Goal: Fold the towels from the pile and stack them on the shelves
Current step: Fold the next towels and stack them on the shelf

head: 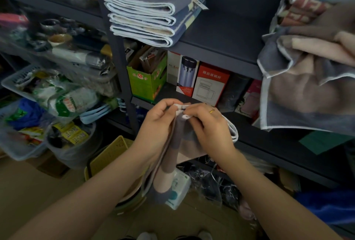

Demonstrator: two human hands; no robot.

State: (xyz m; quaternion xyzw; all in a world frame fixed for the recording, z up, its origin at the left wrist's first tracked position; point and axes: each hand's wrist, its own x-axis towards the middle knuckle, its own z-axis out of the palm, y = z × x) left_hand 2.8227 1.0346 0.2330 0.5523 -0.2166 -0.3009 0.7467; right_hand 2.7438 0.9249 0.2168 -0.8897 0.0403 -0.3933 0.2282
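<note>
Both hands are pinching the white hem of a striped towel [173, 155] in front of the shelves.

The left hand [160, 118] and right hand [208, 124] are curling their fingers onto the top edge together, the towel hanging doubled below them. Up on the dark shelf [226, 36], a folded towel stack [151, 7] is sitting at its left front corner, and the unfolded towel pile [311, 70] is spilling over the right front edge.
</note>
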